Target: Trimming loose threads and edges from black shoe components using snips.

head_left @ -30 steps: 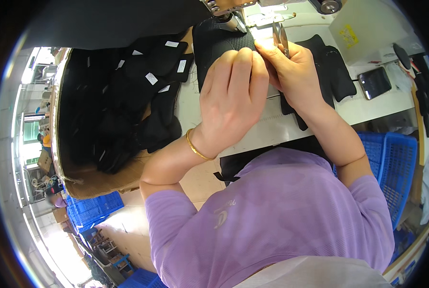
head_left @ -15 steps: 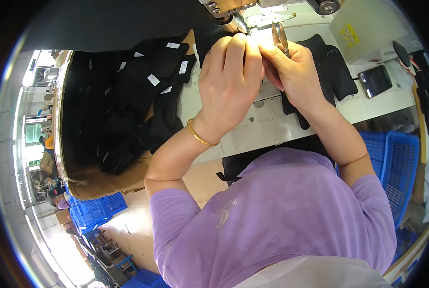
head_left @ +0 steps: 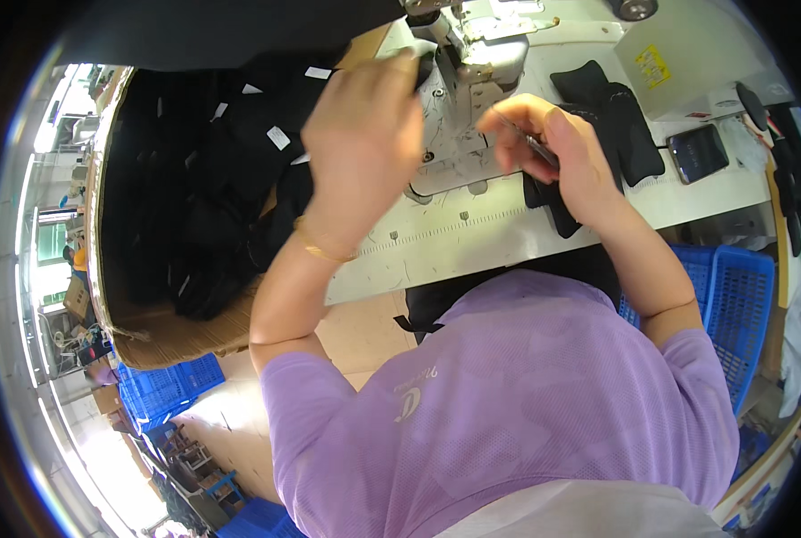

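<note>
My right hand (head_left: 562,157) is closed around a pair of thread snips (head_left: 536,148), held in front of the sewing machine (head_left: 490,58) on the white table (head_left: 436,242). My left hand (head_left: 364,134) is smeared by motion left of the machine, beside a cardboard box heaped with black fabric pieces (head_left: 212,170), some bearing white labels. Its fingers are too blurred to read, and a bit of black cloth (head_left: 424,70) shows just past them. More black padded pieces (head_left: 629,134) lie on the table to the right of my right hand.
A phone (head_left: 697,152) lies at the table's right side, near a pale machine housing (head_left: 696,63). Blue plastic crates stand on the floor at the right (head_left: 741,305) and the left (head_left: 167,390). The cardboard box wall (head_left: 185,345) borders the table's left end.
My hands were together at the machine's needle area and have come apart. The left one swung left toward the box; the right one came down and nearer with the snips, uncovering the machine bed.
</note>
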### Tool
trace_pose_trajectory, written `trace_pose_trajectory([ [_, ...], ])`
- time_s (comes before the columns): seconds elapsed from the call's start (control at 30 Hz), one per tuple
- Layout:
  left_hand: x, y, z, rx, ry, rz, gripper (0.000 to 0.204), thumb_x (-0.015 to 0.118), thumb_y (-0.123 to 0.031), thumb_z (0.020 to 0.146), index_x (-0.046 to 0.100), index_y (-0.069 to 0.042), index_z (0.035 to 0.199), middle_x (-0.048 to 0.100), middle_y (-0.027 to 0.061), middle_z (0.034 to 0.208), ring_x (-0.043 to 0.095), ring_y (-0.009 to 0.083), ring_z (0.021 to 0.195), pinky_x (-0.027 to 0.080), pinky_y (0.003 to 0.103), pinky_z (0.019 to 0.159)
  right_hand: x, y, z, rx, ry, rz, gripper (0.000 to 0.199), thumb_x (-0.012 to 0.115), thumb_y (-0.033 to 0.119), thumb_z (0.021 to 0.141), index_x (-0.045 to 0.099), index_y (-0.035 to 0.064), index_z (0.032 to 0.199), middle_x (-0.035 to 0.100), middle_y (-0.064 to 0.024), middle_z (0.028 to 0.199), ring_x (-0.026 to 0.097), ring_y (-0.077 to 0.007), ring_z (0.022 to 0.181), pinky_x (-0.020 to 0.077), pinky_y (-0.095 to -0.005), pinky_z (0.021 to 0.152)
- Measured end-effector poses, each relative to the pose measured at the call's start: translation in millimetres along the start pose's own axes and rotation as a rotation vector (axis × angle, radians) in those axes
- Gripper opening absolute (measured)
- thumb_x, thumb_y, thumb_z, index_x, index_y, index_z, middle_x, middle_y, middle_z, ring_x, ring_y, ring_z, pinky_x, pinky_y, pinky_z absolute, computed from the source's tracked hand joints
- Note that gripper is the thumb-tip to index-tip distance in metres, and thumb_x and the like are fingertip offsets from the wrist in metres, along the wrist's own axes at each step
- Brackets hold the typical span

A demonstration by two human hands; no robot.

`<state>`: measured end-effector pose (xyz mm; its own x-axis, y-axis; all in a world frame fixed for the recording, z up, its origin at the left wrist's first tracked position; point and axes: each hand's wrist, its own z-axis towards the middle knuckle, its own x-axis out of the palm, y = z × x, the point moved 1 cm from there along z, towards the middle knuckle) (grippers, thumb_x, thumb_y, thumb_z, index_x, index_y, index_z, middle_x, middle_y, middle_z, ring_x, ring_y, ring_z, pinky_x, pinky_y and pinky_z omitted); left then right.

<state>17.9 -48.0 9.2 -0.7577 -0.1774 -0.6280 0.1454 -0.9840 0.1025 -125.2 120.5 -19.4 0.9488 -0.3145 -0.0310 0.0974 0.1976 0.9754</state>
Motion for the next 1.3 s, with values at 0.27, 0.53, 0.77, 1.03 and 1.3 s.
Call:
trace_pose_trajectory([
  [0.27, -15, 24, -25, -1.150, 0.744, -1.450, 0.019, 0.071, -0.011, 0.080, 0.066, 0.002, 0.094, 0.068, 0.0043, 0.084, 0.062, 0.0070, 0.073, 0.049, 0.020, 0.065, 12, -27, 2, -0.212, -0.004, -0.569, 0.022, 0.059, 0.019, 0.094, 0.060, -0.0037, 0.095, 0.060, -0.0120, 0.082, 0.058, -0.0219, 0.072, 0.0458, -0.0297, 0.067],
  [0.53, -4, 16, -31, -1.138, 0.930, -1.514, 0.023, 0.071, -0.011, 0.081, 0.066, 0.002, 0.100, 0.067, 0.0059, 0.091, 0.063, 0.0085, 0.077, 0.049, 0.022, 0.068, 3, -32, -4, -0.493, -0.017, -0.761, 0.029, 0.073, 0.031, 0.082, 0.063, 0.0044, 0.089, 0.060, -0.0081, 0.074, 0.060, -0.0244, 0.063, 0.0459, -0.0308, 0.054],
  [0.77, -3, 15, -38, -1.037, 0.649, -1.530, 0.033, 0.060, -0.026, 0.094, 0.064, 0.002, 0.111, 0.063, 0.0067, 0.105, 0.060, 0.0116, 0.096, 0.049, 0.024, 0.081, 20, -25, -27, -0.506, 0.017, -0.754, 0.033, 0.078, 0.027, 0.078, 0.064, 0.0050, 0.097, 0.054, -0.0044, 0.071, 0.056, -0.0163, 0.057, 0.0433, -0.0286, 0.051],
  [1.03, -6, 21, -37, -1.116, 0.677, -1.701, 0.023, 0.070, -0.012, 0.085, 0.067, 0.001, 0.104, 0.070, 0.0041, 0.092, 0.065, 0.0094, 0.080, 0.052, 0.023, 0.075, 12, -29, -13, 0.197, 0.019, 0.125, 0.035, 0.051, 0.035, 0.101, 0.066, 0.0034, 0.096, 0.050, 0.0038, 0.069, 0.043, -0.0041, 0.062, 0.0376, -0.0207, 0.058],
  [1.3, -3, 15, -36, -1.093, 0.841, -1.807, 0.021, 0.070, -0.011, 0.085, 0.068, 0.001, 0.102, 0.070, 0.0044, 0.091, 0.065, 0.0085, 0.081, 0.051, 0.022, 0.075, 10, -29, -8, 0.119, 0.100, -0.004, 0.027, 0.057, 0.027, 0.099, 0.065, 0.0022, 0.095, 0.054, 0.0040, 0.072, 0.050, -0.0046, 0.067, 0.0426, -0.0217, 0.061],
])
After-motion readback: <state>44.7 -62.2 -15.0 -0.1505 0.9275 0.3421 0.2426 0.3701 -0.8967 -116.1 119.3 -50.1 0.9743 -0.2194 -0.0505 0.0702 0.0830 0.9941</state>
